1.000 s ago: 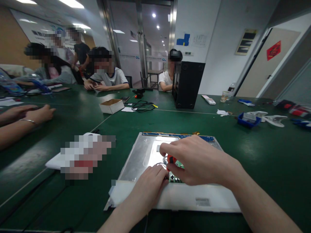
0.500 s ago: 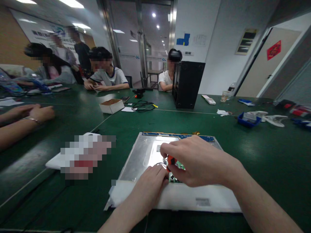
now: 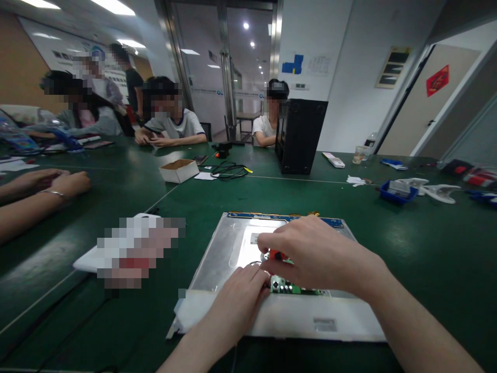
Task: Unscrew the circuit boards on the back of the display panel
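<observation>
In front of me lies a flat display panel [image 3: 217,259] with a metal back, a blue circuit strip [image 3: 256,215] along its far edge and a pale band along its near side. A green circuit board [image 3: 298,288] sits near its middle, partly covered by my hands. My right hand [image 3: 314,256] is closed around the orange-and-black handle of a screwdriver [image 3: 277,255], over the board; the tip is hidden. Beside it, my left hand [image 3: 243,292] rests on the board's left end, fingers together and curled. A thin wire shows near its fingertips, and what they pinch is hidden.
To the left lies a white item [image 3: 89,259], mostly blurred out, with another person's hands [image 3: 66,184] beyond. Farther off are an open cardboard box [image 3: 178,171], a black cable [image 3: 229,169] and a black computer case [image 3: 303,137]. A blue tray [image 3: 398,192] stands right. Several people sit opposite.
My right hand has shifted its fingers and turned the screwdriver handle, which now leans more sideways; more of the green board shows below. My left hand has hardly moved.
</observation>
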`<state>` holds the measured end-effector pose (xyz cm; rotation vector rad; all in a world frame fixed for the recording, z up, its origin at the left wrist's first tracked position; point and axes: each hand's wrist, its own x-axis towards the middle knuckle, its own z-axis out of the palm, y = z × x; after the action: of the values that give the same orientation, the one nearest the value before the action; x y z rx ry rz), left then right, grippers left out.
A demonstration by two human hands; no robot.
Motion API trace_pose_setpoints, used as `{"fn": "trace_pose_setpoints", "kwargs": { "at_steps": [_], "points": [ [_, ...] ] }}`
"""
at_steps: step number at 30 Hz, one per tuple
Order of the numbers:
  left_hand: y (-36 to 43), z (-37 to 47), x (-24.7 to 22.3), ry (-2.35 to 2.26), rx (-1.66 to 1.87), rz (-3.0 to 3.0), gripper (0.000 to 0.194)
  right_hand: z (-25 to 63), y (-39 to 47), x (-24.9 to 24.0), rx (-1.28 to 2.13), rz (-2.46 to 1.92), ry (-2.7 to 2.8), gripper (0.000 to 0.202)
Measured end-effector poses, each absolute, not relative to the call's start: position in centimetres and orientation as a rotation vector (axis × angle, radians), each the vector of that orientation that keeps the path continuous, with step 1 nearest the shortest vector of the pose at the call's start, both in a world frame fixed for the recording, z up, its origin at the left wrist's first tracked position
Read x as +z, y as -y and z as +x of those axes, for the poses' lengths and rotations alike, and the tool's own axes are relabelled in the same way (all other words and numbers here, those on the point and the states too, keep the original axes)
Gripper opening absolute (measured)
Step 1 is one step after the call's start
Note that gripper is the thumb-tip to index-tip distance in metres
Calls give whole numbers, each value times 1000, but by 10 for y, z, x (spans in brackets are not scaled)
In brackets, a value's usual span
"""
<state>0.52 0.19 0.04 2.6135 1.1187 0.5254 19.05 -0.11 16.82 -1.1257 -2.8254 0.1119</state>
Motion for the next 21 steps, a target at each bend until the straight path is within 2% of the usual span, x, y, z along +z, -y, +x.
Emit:
{"fn": "trace_pose_setpoints", "kwargs": {
  "at_steps": [2,6,21],
  "points": [
    [-2,6,3,-1119,507,2608,16,190,2,168,130,-1109,2826,3],
    [-2,6,4,-1099,526,2591,18,192,3,169,152,-1044,2826,17],
    [0,4,3,-1074,523,2569,16,194,3,169,156,-1078,2832,16]
  ]
}}
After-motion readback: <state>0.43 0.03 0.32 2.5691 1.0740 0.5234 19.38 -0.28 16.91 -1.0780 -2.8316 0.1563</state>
